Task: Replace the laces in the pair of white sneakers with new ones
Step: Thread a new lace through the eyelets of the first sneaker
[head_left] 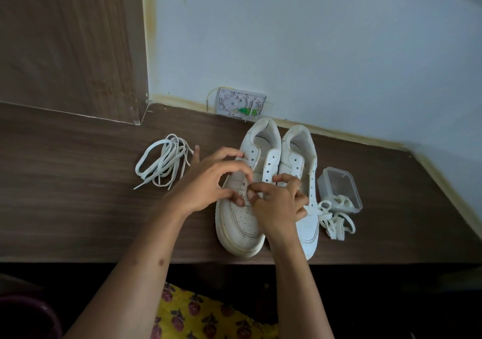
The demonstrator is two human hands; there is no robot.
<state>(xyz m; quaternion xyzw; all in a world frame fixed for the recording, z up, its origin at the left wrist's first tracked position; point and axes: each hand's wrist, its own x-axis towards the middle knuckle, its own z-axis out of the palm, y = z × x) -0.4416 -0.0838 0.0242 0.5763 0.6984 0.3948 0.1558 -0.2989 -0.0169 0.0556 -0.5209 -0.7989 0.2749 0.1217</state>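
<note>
Two white sneakers stand side by side on the wooden table, toes toward me, their eyelets showing without laces. My left hand [208,185] sits over the left sneaker [240,224], fingers curled at its lower eyelets. My right hand [279,203] pinches a white lace end at the same spot and hides part of the right sneaker [307,234]. A loose bundle of white laces [163,161] lies to the left. More coiled white laces [336,224] lie to the right of the shoes.
A small clear plastic box [341,190] holding a bit of lace stands right of the sneakers. A white wall box with a green plug [240,102] sits behind them. The table edge [182,259] runs close to my lap. A wooden panel [70,46] rises at back left.
</note>
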